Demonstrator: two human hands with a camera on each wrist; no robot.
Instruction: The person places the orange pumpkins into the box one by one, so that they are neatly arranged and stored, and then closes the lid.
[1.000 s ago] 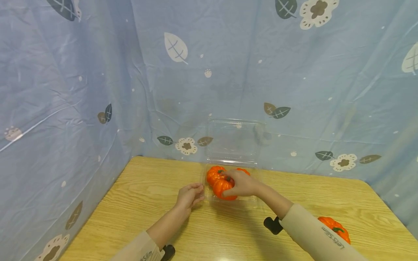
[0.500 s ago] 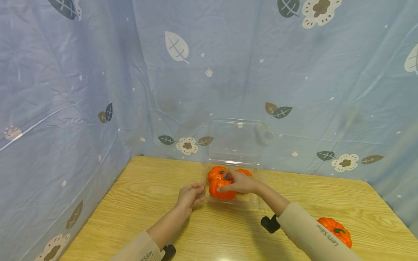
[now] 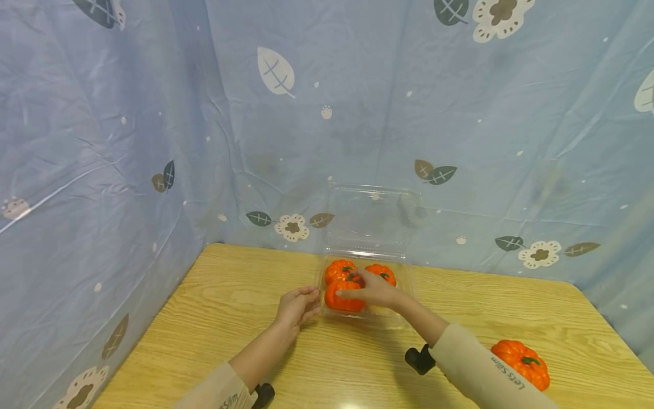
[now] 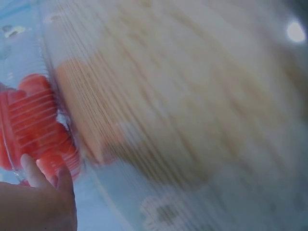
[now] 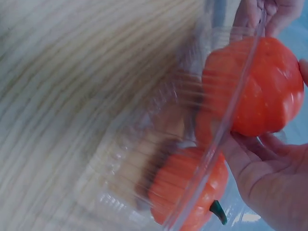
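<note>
A clear plastic clamshell container stands on the table with its lid raised at the back. My right hand grips an orange toy pumpkin at the container's front left, fingers over its top and thumb on its near side. Behind it in the container sits another pumpkin, and a third pumpkin, green-stemmed, lies at the right, partly behind my right hand. My left hand pinches the container's left rim; the right wrist view shows those fingers at the edge.
One more orange pumpkin rests on the wooden table at the right, beside my right sleeve. A blue patterned cloth hangs behind the table and along its left side.
The pumpkin under my right hand has turned and shifted slightly left, settling at the container's front left. The pumpkin at the right shows more now. My left hand has stayed at the rim.
</note>
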